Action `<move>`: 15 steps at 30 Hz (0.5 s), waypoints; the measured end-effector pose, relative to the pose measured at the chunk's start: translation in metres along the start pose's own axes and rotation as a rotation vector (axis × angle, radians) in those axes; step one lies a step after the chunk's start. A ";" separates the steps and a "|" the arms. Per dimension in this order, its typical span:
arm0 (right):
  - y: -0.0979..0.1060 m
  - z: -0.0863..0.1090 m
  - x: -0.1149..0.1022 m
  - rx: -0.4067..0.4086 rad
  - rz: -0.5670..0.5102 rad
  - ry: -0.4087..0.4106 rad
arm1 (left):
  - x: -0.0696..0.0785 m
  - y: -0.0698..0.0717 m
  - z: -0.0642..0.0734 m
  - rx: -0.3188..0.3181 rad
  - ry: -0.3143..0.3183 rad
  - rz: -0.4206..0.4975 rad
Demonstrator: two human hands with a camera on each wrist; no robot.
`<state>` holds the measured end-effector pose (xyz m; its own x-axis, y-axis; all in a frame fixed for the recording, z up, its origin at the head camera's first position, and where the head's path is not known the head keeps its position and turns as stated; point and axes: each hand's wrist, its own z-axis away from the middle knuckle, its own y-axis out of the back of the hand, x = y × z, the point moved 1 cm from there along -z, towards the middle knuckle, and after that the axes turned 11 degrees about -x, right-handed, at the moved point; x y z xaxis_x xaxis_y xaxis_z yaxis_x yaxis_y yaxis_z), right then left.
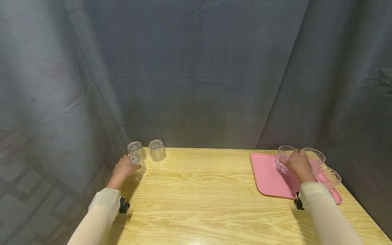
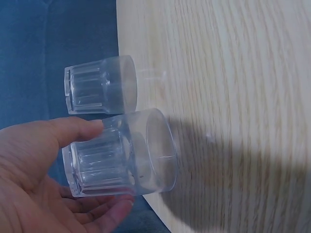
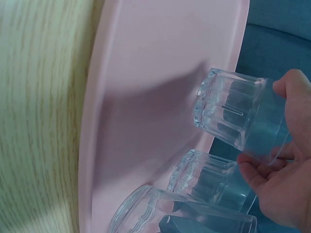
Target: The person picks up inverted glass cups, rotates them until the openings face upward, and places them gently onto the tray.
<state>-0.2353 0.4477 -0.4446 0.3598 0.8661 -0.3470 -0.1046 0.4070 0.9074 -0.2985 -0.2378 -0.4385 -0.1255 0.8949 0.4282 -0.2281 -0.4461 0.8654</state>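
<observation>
At the table's left, my left hand (image 1: 124, 168) grips a clear faceted tumbler (image 2: 116, 160) that is upside down, thumb on one side and fingers round the other. Its rim is close to the wood. Two more tumblers stand upside down behind it: one (image 1: 157, 151) to the right, another (image 1: 135, 147) partly hidden. On the far right my right hand (image 1: 299, 165) holds an upright clear tumbler (image 3: 233, 109) near its rim, base toward the pink tray (image 1: 272, 177). Two upright tumblers share the tray, one (image 3: 209, 177) behind and one (image 3: 180, 213) nearer.
A wood-grain table (image 1: 196, 194) runs between the two groups of tumblers. Grey curtain (image 1: 196, 75) hangs along its back edge and both sides. The tray lies near the table's right edge, its raised lip (image 3: 87, 145) facing the wood.
</observation>
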 end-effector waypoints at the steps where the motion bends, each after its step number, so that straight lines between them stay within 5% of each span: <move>1: 0.000 0.000 0.000 -0.001 -0.003 -0.002 | 0.000 0.000 0.000 0.003 -0.004 -0.002; 15: 0.000 0.000 0.001 -0.002 -0.006 0.000 | -0.004 -0.003 -0.003 0.036 -0.041 0.031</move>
<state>-0.2348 0.4484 -0.4453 0.3606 0.8638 -0.3520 -0.1042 0.4123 0.9051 -0.3001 -0.2398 -0.4432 -0.0922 0.8806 0.4647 -0.1895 -0.4737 0.8601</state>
